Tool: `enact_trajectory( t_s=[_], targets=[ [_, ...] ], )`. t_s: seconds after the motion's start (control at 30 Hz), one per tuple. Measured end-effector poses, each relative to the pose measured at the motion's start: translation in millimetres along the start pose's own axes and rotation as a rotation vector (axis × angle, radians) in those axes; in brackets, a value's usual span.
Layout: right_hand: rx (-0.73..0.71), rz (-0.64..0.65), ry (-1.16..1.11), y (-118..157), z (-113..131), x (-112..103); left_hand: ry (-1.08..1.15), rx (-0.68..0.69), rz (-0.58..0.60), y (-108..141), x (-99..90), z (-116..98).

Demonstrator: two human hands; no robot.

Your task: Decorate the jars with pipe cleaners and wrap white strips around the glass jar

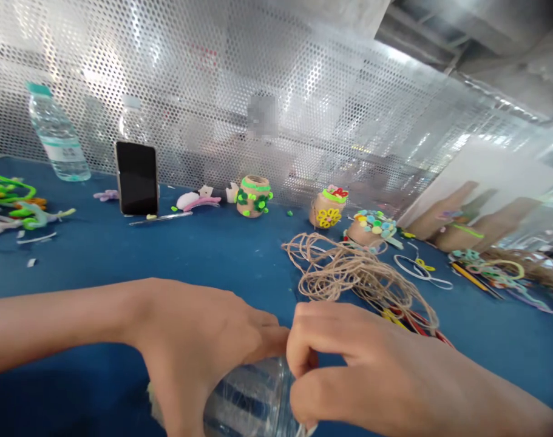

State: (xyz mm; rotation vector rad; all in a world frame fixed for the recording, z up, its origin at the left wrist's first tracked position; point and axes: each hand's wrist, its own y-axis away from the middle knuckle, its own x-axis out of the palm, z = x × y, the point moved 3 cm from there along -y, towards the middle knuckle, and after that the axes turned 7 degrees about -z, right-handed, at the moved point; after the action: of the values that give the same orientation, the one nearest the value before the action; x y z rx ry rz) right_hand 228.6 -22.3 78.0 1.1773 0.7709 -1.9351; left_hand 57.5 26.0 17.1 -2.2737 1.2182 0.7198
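Note:
A clear plastic container [253, 397] lies at the bottom centre, with ridged sides and a rim toward the right. My left hand [198, 340] is wrapped over its left part, the thumb on the near side. Close by on the right, my right hand [349, 364] has its fingers curled together at the rim; a bit of whitish cord [306, 430] shows under its fingertips. Something pale and fuzzy [155, 403] shows left of my left hand. Beyond my right hand lies a loose tangle of brown twine [349, 270].
Decorated twine-wrapped jars [253, 197] stand along the back of the blue table [203, 255]. A phone [138, 179] and a water bottle [60, 136] stand back left. Red-handled scissors [417, 321] lie by the twine; another person's hands [476, 224] are at the right.

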Motion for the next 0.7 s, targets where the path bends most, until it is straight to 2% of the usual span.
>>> enact_trajectory(
  t_s=[0.1, 0.17, 0.3, 0.43, 0.5, 0.6, 0.7],
  targets=[
    [-0.126, 0.015, 0.107, 2.4, 4.2, -0.7, 0.049, -0.046, 0.014, -3.5, -1.8, -1.5],
    [-0.153, 0.033, 0.175, 4.0, 6.7, -1.2, 0.045, -0.062, 0.033, -5.1, -2.7, -6.3],
    [-0.236, 0.102, 0.255, 6.0, 11.9, 1.0, -0.032, -0.004, 0.101, -6.3, -0.3, -17.0],
    [-0.246, 0.148, 0.264, 4.8, 9.4, 3.5, -0.033, 0.025, 0.088, -12.6, -1.6, -28.8],
    [-0.242, 0.154, 0.264, 4.4, 6.9, 3.4, -0.045, -0.007, 0.163, -18.6, -2.5, -35.3],
    [-0.233, 0.141, 0.268, 4.5, 3.3, 1.7, -0.092, -0.035, 0.348, -27.3, -2.4, -43.2],
    [-0.222, 0.131, 0.229, 4.5, 0.2, 0.0, -0.138, -0.021, 0.401, -33.0, -3.2, -45.8]
  ],
)
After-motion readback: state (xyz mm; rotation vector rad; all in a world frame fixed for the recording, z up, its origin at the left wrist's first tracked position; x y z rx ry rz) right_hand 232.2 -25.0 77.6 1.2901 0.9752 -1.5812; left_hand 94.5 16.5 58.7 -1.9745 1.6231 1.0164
